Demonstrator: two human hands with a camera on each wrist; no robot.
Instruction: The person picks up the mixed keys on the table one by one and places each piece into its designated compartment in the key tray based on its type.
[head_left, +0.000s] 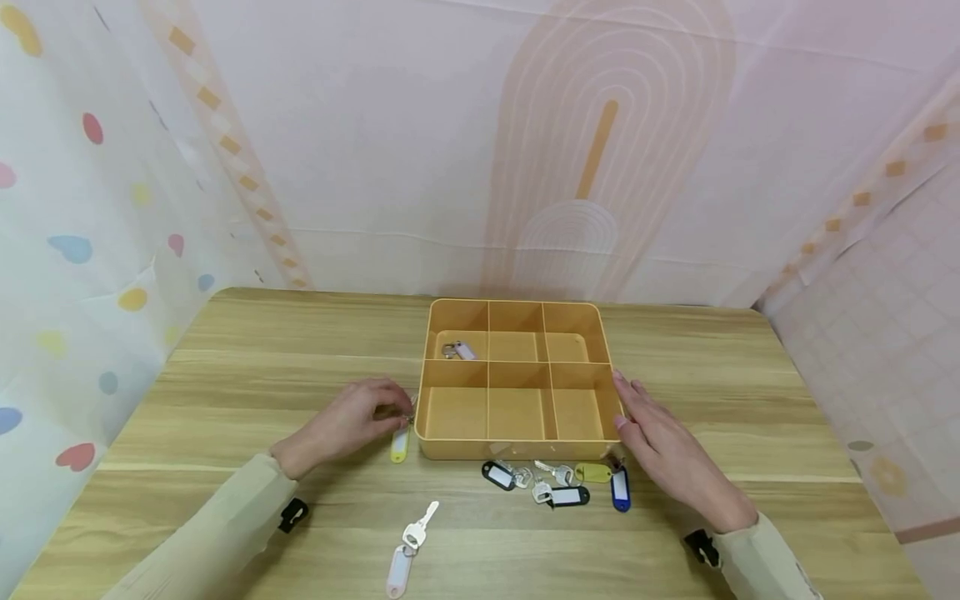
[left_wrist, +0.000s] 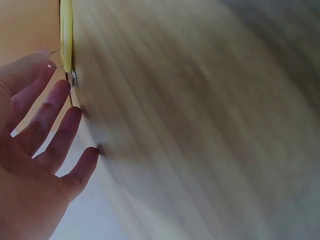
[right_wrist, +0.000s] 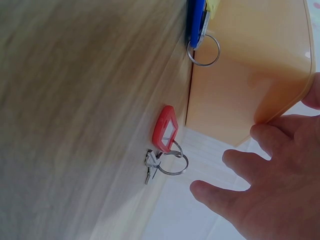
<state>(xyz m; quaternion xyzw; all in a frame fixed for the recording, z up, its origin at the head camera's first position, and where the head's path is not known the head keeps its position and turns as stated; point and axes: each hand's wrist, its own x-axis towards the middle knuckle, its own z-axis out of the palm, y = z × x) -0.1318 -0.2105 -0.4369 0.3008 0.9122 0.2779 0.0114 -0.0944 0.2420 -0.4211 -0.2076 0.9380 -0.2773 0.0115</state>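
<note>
Keys (head_left: 562, 475) lie by the box (head_left: 465, 451), one key (head_left: 448, 351) inside, the spread right hand (head_left: 663, 437) touching the box and the left hand (head_left: 352, 421) pinching the ring (left_wrist: 56, 67) of a yellow tag (head_left: 399, 448).

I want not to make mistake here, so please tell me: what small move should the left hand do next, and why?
Probably lift the yellow tag above the tray: the left hand seems to pinch its metal ring just beside the tray, and a pale tag already lies in the back left compartment.
</note>
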